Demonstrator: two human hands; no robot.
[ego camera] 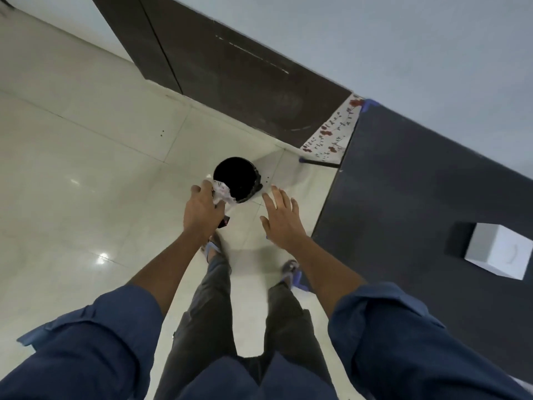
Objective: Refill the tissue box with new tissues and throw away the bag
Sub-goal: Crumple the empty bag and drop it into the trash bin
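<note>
The left hand (203, 207) clutches the crumpled bag (223, 193) at the near rim of the black bin (237, 179). The right hand (281, 217), fingers spread and empty, hovers just right of the bin. Risk: released off-centre, the light bag could catch the rim and drop to the floor.

Your view: even, soft indoor light, ceiling-lamp glare spots on the glossy floor (86, 197), wide-angle bending at edges.

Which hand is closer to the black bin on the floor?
Left. The left hand holds the crumpled bag at the bin's rim; the open right hand hovers apart, beside it.
</note>
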